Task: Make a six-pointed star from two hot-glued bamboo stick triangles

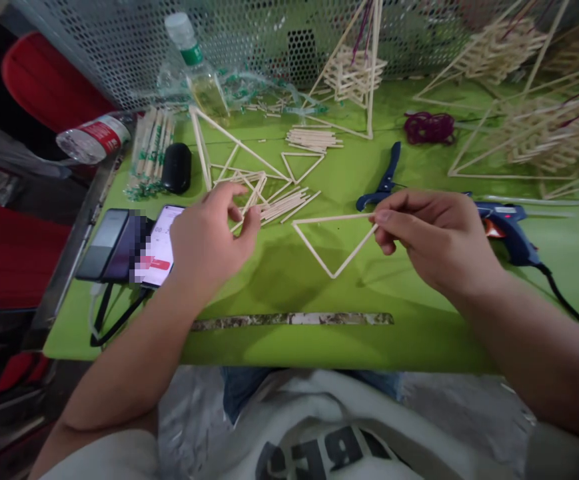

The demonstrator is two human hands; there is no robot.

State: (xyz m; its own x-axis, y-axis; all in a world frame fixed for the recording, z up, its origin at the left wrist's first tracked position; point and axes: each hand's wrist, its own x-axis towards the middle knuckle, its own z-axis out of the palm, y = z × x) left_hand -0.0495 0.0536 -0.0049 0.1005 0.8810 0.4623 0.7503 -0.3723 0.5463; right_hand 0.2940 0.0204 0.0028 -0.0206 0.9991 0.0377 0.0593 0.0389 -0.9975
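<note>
My right hand (pixel 429 233) pinches one corner of a triangle made of thin wooden sticks (pixel 334 218) between thumb and fingers. The triangle is held above the green table, with one corner pointing toward me. My left hand (pixel 209 233) is at the left with thumb and fingers apart, nothing visibly gripped. Just beyond its fingertips lie loose wooden sticks (pixel 289 205) and several stick triangles, partly hidden by the hand. A small stick triangle (pixel 303 155) lies flat behind the pile. A blue-handled tool (pixel 386 177) and a blue glue gun (pixel 512 233) lie near my right hand.
A phone (pixel 162 243), power bank (pixel 112 243) and black case (pixel 176 168) are at the left, beside packed sticks (pixel 152 150). Bottles, including an upright one (pixel 194 67), stand and lie behind. Stick structures (pixel 354 73) and purple cord (pixel 429 127) occupy the back right. A slot (pixel 294 320) crosses the front.
</note>
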